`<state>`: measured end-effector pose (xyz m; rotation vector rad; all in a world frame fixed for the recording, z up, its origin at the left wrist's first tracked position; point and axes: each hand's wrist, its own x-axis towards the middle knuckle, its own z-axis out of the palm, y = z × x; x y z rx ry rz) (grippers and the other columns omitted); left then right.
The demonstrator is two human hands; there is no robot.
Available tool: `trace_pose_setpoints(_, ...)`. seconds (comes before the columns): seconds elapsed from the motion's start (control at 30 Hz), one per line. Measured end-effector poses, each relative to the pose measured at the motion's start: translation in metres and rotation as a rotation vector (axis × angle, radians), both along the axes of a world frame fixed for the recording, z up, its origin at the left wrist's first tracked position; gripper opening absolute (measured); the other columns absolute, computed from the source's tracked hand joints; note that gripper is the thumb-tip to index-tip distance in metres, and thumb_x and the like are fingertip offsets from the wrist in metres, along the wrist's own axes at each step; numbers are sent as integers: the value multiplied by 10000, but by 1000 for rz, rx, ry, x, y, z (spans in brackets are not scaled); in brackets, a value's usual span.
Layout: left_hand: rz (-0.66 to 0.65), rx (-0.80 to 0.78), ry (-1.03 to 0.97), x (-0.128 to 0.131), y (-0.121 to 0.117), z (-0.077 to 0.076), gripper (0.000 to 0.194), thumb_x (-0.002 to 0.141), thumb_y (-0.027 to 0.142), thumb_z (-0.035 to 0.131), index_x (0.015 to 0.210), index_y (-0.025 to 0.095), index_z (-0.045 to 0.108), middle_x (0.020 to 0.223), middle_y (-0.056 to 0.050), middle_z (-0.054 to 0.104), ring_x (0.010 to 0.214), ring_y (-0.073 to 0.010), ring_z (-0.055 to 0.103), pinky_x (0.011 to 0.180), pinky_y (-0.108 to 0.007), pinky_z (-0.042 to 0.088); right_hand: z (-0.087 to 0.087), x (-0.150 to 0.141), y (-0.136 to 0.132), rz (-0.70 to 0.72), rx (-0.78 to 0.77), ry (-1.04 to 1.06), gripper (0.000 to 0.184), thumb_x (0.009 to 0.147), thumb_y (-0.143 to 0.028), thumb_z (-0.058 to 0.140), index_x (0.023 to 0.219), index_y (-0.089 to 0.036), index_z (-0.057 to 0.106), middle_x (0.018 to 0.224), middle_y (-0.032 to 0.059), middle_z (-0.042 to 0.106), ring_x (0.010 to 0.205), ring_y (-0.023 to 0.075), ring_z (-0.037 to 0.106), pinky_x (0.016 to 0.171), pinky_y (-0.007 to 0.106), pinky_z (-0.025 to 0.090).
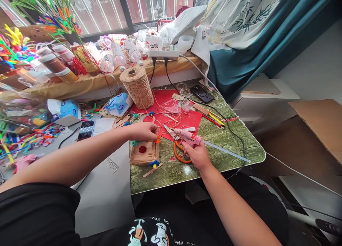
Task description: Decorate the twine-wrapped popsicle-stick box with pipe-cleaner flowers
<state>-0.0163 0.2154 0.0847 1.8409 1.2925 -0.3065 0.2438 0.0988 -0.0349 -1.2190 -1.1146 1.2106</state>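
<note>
My left hand (pixel 146 131) is closed in a pinch on a small orange flower (pixel 157 139) at the top right corner of a twine-wrapped box (pixel 143 160). A dark red flower (pixel 142 149) lies inside the box, and a blue flower with a yellow centre (pixel 154 163) sits at its near right corner. My right hand (pixel 197 153) is wrapped round a pink hot glue gun (pixel 188 136), its nozzle pointing left toward the box. A long clear glue stick (pixel 227 151) juts from its back. Orange-handled scissors (pixel 177 154) lie open beneath the gun.
A large twine spool (pixel 137 88) stands behind the box. Red paper (pixel 192 121) with scraps covers part of the green table (pixel 229 139). A black phone (pixel 202 93) and several pens lie right. A cable runs along the right side; a wooden stick (pixel 153 170) lies in front.
</note>
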Motion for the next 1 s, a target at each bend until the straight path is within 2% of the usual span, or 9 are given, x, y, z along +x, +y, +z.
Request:
trace_pose_setpoints(0.13,13,4,-2,-1,0,-1,199,710,357,711,824,226,614,747,18,599,679,-153,498,594,-284,349,3,-1,-1,-18,-65,-9,416,872,-541,780,1089,-187,804,705,38,722,651,207,658,605,331,547)
trace_pose_setpoints(0.37,8,-47,-56,-4,3,-3,219,734,379,730,862,224,642,785,20,630,687,-147,520,608,-276,369,7,-1,-1,-8,-10,3,387,868,-509,777,1105,-204,803,749,61,753,796,268,736,657,353,595)
trace_pose_setpoints(0.53,34,-203,-286,-18,6,0,315,752,451,800,906,216,656,879,17,687,797,-146,602,748,-261,459,10,-2,0,5,-7,27,353,875,-487,768,1073,-197,810,752,63,764,839,275,761,697,355,625)
trace_pose_setpoints(0.6,60,-206,-326,-26,6,-1,350,757,481,817,928,212,674,893,14,694,815,-144,612,761,-255,464,11,-2,-1,7,0,39,342,879,-463,776,1090,-197,815,769,68,777,883,288,774,736,370,644)
trace_pose_setpoints(0.7,96,-133,-308,-38,1,-5,379,773,520,816,965,205,728,913,-1,722,809,-146,626,732,-254,468,17,-2,-2,47,16,39,332,885,-436,787,1126,-211,827,850,77,814,976,313,788,823,415,667)
trace_pose_setpoints(0.77,127,-62,-303,-43,-4,-9,387,785,535,806,976,202,756,934,-17,752,814,-156,644,730,-263,482,23,-1,-3,140,43,41,337,900,-428,776,1166,-228,829,997,89,840,1093,334,780,940,466,657)
trace_pose_setpoints(0.9,100,115,-283,-45,-15,-8,351,821,509,776,1003,208,787,957,-26,787,865,-175,678,784,-280,504,36,-3,-5,330,100,36,355,970,-382,719,1305,-289,785,1334,85,780,1300,332,714,1173,545,532)
trace_pose_setpoints(1.0,46,214,-266,-42,-22,-5,255,861,446,742,978,227,798,973,-8,796,903,-176,689,830,-281,499,39,-7,-4,337,88,18,348,993,-362,706,1331,-315,769,1387,81,755,1335,325,696,1216,563,489)
